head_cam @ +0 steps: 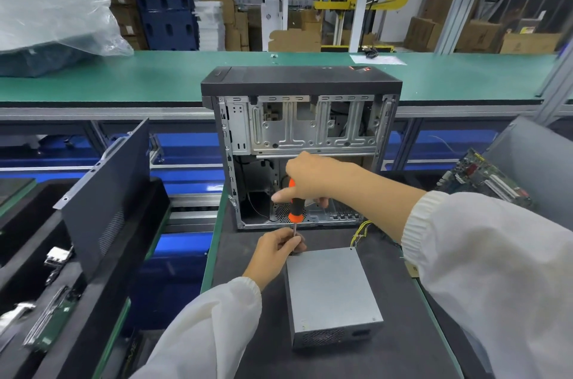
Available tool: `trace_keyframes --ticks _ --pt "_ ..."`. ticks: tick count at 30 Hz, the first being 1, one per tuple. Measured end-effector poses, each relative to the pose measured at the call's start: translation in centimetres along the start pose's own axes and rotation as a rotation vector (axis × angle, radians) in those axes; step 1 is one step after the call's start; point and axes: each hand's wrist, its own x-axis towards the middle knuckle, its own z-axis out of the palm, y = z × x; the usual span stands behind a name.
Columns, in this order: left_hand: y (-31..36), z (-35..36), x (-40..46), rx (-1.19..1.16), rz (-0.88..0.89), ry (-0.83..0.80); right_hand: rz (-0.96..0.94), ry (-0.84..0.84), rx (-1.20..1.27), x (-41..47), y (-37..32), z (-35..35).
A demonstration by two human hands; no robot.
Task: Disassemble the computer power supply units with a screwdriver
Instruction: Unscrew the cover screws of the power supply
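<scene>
1. The grey sheet-metal box-shaped power supply unit (333,295) lies flat on the dark mat (387,357) directly before me, its vented end at 6 o'clock. Its yellow wire bundle (359,233) trails out at about 1 o'clock.
2. The orange-and-black-handled screwdriver (294,206) stands nearly upright over the unit's far left corner, at 11 o'clock on its lid. The tip is hidden behind my fingers, so I cannot tell whether it sits in a screw.
3. My right hand (305,178) is wrapped round the top of the handle, index finger extended to the left.
4. My left hand (279,247) pinches the thin metal shaft just above the corner and steadies it.
5. At 12 o'clock from the unit stands the open black-fronted steel computer case (302,143). Its lower bay appears gutted.
6. A dark flat side panel (105,192) leans at 9 o'clock. A green circuit board (483,177) lies at 2 o'clock.
7. Progress, as judged: the unit is out of the case, but its cover is still on. The first lid screw looks to be in hand. Remaining: the cover screws, lifting the lid, and the internals.
</scene>
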Motion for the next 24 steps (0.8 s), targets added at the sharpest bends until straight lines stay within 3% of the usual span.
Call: trace_keyframes --ticks 2,5,11,14,18,24 --pt "0.1 0.0 0.0 -0.032 -0.003 -0.008 -0.083 -0.027 -0.016 0.3 0.0 0.1" --pt "0.3 0.0 0.0 -0.039 -0.007 -0.037 -0.177 -0.222 -0.008 0.1 -0.2 -1.0" --pt "0.3 0.1 0.1 -0.030 -0.009 -0.042 0.028 -0.062 -0.046 -0.4 -0.9 -0.2" --pt "0.3 0.0 0.1 -0.013 -0.013 -0.054 -0.053 -0.066 -0.161 -0.1 -1.1 -0.3" --pt "0.3 0.0 0.2 -0.004 -0.014 -0.056 -0.167 -0.212 -0.061 -0.4 -0.7 -1.5" --pt "0.2 -0.1 0.1 0.014 -0.018 -0.040 0.061 0.042 -0.115 -0.8 -0.8 -0.4"
